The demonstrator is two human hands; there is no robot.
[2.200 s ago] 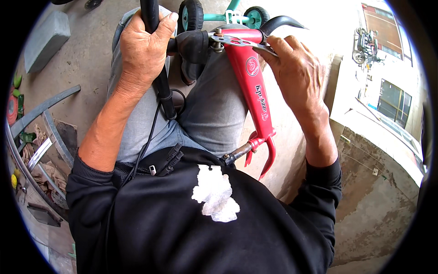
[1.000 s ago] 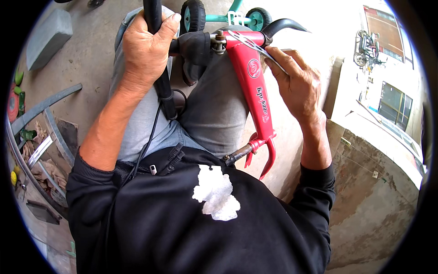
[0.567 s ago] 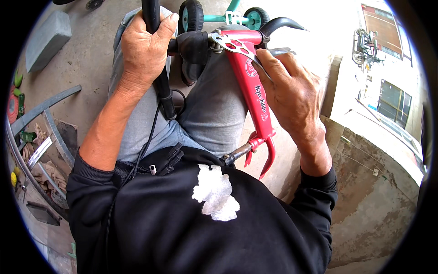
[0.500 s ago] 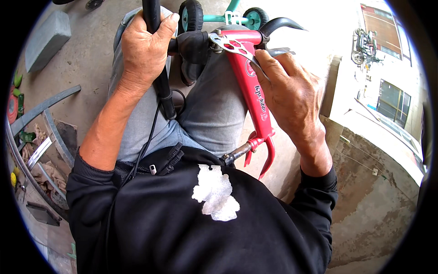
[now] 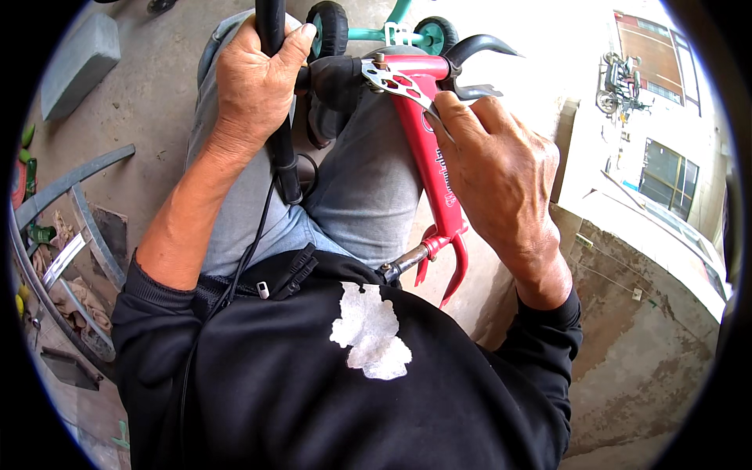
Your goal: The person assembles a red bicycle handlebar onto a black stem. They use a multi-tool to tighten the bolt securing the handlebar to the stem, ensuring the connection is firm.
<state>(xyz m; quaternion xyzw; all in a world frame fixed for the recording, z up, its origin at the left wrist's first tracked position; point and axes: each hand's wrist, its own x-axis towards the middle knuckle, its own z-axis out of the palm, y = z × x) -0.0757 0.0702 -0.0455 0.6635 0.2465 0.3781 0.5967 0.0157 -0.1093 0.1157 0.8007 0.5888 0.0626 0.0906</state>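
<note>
A red bicycle frame (image 5: 427, 153) lies between my knees, its forked end toward my waist. My left hand (image 5: 254, 90) is closed round a black handlebar (image 5: 271, 27), which runs down past a black lower end. In my right hand (image 5: 501, 176) is a flat silver multi-hole wrench (image 5: 403, 84). The wrench's head lies at a bolt (image 5: 380, 59) beside a black rounded part (image 5: 333, 81), near the top of the frame. Whether it is seated on the bolt, I cannot tell. Curved black pieces (image 5: 478, 44) stick out right of the frame.
Beyond my knees stands a teal frame with black wheels (image 5: 327, 31). A grey block (image 5: 81, 66) lies at the far left. Bent metal strips (image 5: 98, 235) and loose clutter are on the left floor. A stained low wall (image 5: 627, 345) runs along the right.
My left hand and the handlebar have shifted slightly right. The wrench's head and my right hand have moved a little, and the red frame has turned slightly. Both grips stay closed.
</note>
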